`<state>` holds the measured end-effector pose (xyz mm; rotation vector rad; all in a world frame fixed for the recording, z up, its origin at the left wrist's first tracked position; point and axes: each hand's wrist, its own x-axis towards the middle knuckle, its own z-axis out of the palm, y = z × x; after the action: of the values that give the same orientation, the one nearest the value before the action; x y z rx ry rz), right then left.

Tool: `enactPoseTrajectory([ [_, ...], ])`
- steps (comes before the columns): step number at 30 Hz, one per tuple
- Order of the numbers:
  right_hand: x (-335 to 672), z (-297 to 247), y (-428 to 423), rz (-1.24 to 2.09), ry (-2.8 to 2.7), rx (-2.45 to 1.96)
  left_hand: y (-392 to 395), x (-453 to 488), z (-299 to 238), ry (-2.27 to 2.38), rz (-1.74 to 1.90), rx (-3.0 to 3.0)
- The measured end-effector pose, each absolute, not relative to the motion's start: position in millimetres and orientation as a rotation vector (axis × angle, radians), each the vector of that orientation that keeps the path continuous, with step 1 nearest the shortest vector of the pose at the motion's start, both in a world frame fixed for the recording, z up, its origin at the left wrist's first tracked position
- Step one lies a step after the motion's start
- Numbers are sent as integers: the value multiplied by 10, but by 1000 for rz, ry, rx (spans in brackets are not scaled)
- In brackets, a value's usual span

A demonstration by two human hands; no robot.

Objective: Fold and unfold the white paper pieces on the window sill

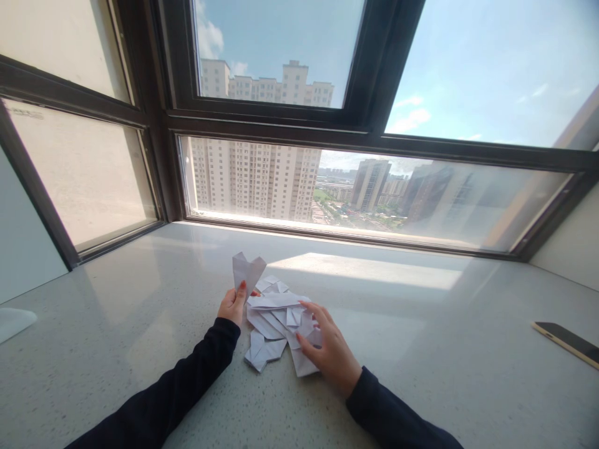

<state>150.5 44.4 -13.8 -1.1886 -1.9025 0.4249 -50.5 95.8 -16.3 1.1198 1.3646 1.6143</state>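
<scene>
Upright in my left hand (231, 304) is a piece of folded white paper (248, 269) with a notched top, pinched between the thumb and the fingers. To its right lies a loose pile of folded white papers (269, 327), several pieces overlapping at different angles. My right hand (327, 349) is at the right side of this pile, thumb and fingers spread apart and curved over the papers. Its index fingertip is at the end of a long folded strip (278, 301) on top. Part of the pile is hidden behind the right hand.
The pile rests on a pale speckled stone sill (196, 399). A dark phone-like slab with a gold edge (568, 343) lies at the far right. A white object (14, 323) is at the left edge. Dark-framed windows (281, 125) stand behind, with sunlight across the sill.
</scene>
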Motion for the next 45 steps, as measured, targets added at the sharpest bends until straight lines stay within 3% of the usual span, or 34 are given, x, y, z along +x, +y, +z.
enactPoseTrajectory([
  [13,1497,-109,509,837,-1383,-1210,911,-384,-102,988,1547,865],
  [23,1623,-105,554,452,-1352,-1354,1023,-499,-109,1125,1821,787],
  [45,1616,-195,603,640,-1425,-1215,1104,-602,-122,1243,2023,774],
])
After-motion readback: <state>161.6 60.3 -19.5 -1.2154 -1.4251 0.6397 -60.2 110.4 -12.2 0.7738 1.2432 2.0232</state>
